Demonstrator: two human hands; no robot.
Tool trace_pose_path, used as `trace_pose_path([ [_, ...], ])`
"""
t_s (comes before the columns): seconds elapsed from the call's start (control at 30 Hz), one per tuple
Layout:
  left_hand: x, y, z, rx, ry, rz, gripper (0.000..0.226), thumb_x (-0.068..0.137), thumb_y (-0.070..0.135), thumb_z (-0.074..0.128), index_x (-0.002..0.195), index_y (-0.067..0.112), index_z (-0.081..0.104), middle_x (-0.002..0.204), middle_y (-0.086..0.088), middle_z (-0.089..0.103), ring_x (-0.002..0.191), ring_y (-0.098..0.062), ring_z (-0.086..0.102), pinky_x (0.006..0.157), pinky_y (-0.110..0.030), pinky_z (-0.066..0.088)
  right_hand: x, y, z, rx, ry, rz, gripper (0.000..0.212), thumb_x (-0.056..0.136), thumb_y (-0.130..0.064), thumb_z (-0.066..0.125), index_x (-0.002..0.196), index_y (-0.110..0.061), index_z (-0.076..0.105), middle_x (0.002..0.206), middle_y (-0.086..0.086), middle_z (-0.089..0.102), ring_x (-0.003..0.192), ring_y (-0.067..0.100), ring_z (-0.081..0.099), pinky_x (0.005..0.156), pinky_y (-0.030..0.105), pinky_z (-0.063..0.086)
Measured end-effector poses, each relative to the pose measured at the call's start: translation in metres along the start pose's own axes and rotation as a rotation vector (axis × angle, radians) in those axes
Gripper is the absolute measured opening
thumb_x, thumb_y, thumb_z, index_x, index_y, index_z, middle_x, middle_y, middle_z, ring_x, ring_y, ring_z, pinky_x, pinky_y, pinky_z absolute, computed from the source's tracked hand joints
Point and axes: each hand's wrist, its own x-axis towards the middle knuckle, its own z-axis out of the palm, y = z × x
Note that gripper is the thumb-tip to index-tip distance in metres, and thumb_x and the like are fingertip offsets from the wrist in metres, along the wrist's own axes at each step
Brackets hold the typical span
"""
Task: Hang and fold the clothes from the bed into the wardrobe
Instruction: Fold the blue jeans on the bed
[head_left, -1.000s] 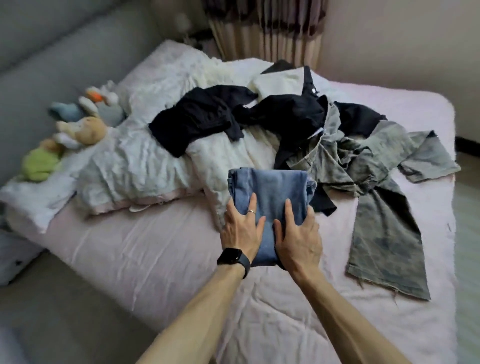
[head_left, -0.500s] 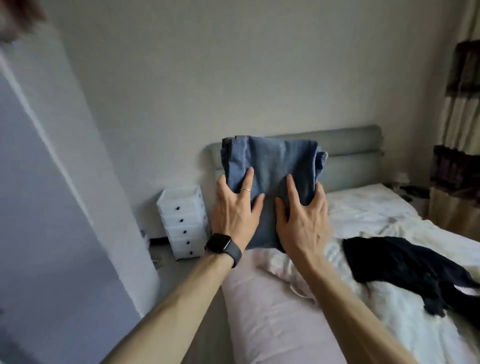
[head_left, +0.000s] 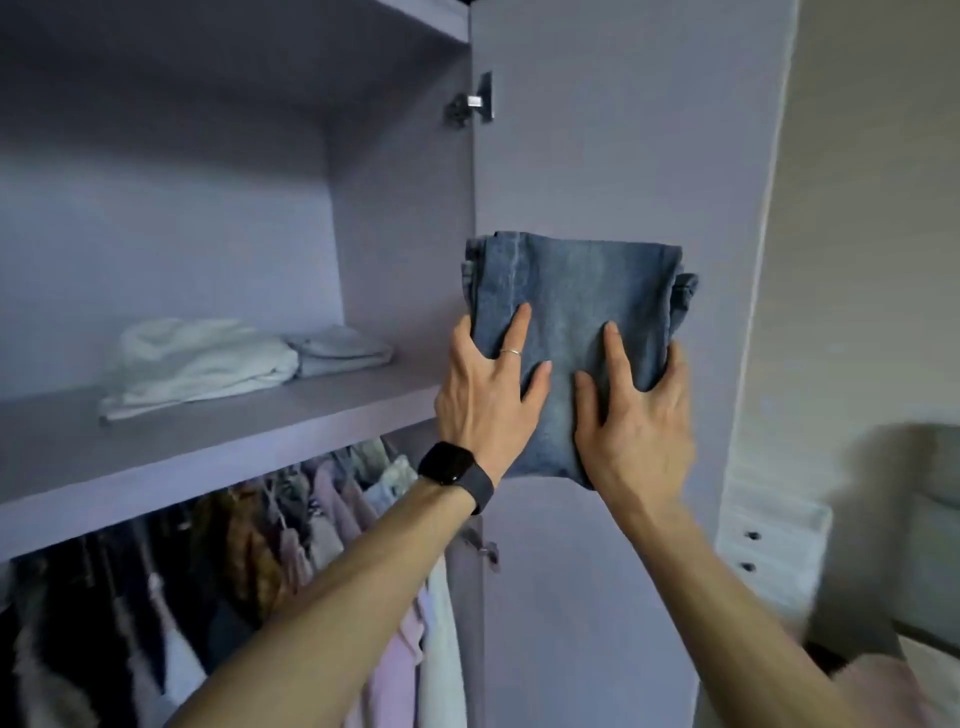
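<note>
Swung round to wardrobe (head_left: 395, 208) — left hand (head_left: 483, 400) & right hand (head_left: 634, 431) clamp folded jeans (head_left: 571, 291) flat, fingers spread, so my fold holds til I reach the shelf (head_left: 208, 447).

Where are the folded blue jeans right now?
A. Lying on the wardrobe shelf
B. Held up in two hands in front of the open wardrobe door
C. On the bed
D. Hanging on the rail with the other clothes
B: the left hand and the right hand grip the folded jeans in the air before the wardrobe door, right of the shelf and not on it.
</note>
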Motion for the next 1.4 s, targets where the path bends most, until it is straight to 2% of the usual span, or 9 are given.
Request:
trace_pose_path([
  [0.2, 0.034, -0.097, -0.021, 0.19, 0.099, -0.095, 0.065, 0.094, 0.051, 0.058, 0.152, 0.034, 0.036, 0.145, -0.019, 0.031, 0.112, -0.038, 0.057, 0.083, -0.047, 0.057, 0.02, -0.072, 0.097, 0.209, -0.117, -0.12, 0.053, 0.1, -0.048, 0.053, 0.15, -0.035, 0.041, 0.153, 0.022, 0.032, 0.13, 0.039, 0.046, 0.08, 0.053, 0.056],
  [0.37, 0.05, -0.172, -0.045, 0.346, 0.117, -0.225, 0.066, 0.098, 0.051, 0.052, 0.156, 0.033, 0.026, 0.148, -0.017, 0.021, 0.124, -0.036, 0.048, 0.093, -0.048, 0.054, 0.025, -0.136, 0.17, 0.356, -0.258, -0.257, 0.055, 0.099, -0.048, 0.053, 0.151, -0.034, 0.042, 0.15, 0.026, 0.032, 0.122, 0.045, 0.048, 0.08, 0.056, 0.055],
  [0.63, 0.056, -0.28, -0.132, 0.625, 0.148, -0.395, 0.067, 0.095, 0.056, 0.051, 0.153, 0.032, 0.028, 0.14, -0.007, 0.023, 0.119, -0.032, 0.05, 0.08, -0.045, 0.056, 0.007, -0.275, 0.238, 0.496, -0.486, -0.424, 0.058, 0.101, -0.057, 0.032, 0.156, -0.04, 0.022, 0.157, 0.017, 0.016, 0.126, 0.037, 0.041, 0.095, 0.048, 0.049],
  [0.77, 0.064, -0.344, -0.189, 0.716, 0.134, -0.485, 0.067, 0.095, 0.056, 0.051, 0.153, 0.03, 0.03, 0.138, -0.008, 0.025, 0.112, -0.035, 0.055, 0.08, -0.042, 0.054, -0.006, -0.36, 0.263, 0.546, -0.56, -0.5, 0.057, 0.102, -0.055, 0.036, 0.155, -0.036, 0.026, 0.154, 0.017, 0.02, 0.119, 0.038, 0.044, 0.09, 0.045, 0.048],
  [0.93, 0.073, -0.442, -0.251, 0.776, -0.002, -0.628, 0.067, 0.095, 0.058, 0.05, 0.153, 0.033, 0.029, 0.138, -0.009, 0.024, 0.11, -0.035, 0.057, 0.087, -0.043, 0.054, -0.04, -0.465, 0.311, 0.56, -0.742, -0.552, 0.056, 0.103, -0.054, 0.036, 0.153, -0.031, 0.028, 0.15, 0.018, 0.022, 0.119, 0.038, 0.044, 0.095, 0.044, 0.046],
  [1.03, 0.079, -0.512, -0.278, 0.754, -0.087, -0.728, 0.066, 0.094, 0.058, 0.052, 0.151, 0.035, 0.032, 0.137, -0.009, 0.025, 0.108, -0.035, 0.058, 0.091, -0.04, 0.053, -0.058, -0.522, 0.347, 0.536, -0.852, -0.572, 0.053, 0.103, -0.052, 0.035, 0.15, -0.028, 0.031, 0.152, 0.022, 0.017, 0.133, 0.041, 0.034, 0.106, 0.047, 0.042],
  [1.1, 0.078, -0.548, -0.283, 0.723, -0.142, -0.764, 0.064, 0.093, 0.058, 0.053, 0.15, 0.035, 0.034, 0.138, -0.009, 0.026, 0.108, -0.034, 0.058, 0.091, -0.037, 0.051, -0.071, -0.543, 0.368, 0.501, -0.925, -0.572, 0.052, 0.104, -0.052, 0.035, 0.149, -0.026, 0.032, 0.152, 0.021, 0.016, 0.137, 0.042, 0.03, 0.111, 0.05, 0.036],
  [1.3, 0.074, -0.626, -0.276, 0.692, -0.333, -0.942, 0.065, 0.091, 0.063, 0.051, 0.148, 0.034, 0.041, 0.147, -0.013, 0.028, 0.123, -0.034, 0.052, 0.104, -0.039, 0.044, -0.089, -0.581, 0.416, 0.346, -1.133, -0.534, 0.054, 0.102, -0.052, 0.037, 0.143, -0.017, 0.041, 0.151, 0.022, 0.024, 0.129, 0.04, 0.042, 0.11, 0.047, 0.038],
  [1.4, 0.078, -0.645, -0.274, 0.688, -0.457, -1.023, 0.067, 0.093, 0.067, 0.041, 0.153, 0.039, 0.032, 0.153, -0.015, 0.024, 0.136, -0.036, 0.041, 0.113, -0.044, 0.035, -0.09, -0.59, 0.431, 0.307, -1.175, -0.521, 0.057, 0.102, -0.052, 0.032, 0.149, -0.02, 0.037, 0.156, 0.021, 0.02, 0.136, 0.042, 0.035, 0.113, 0.049, 0.032],
])
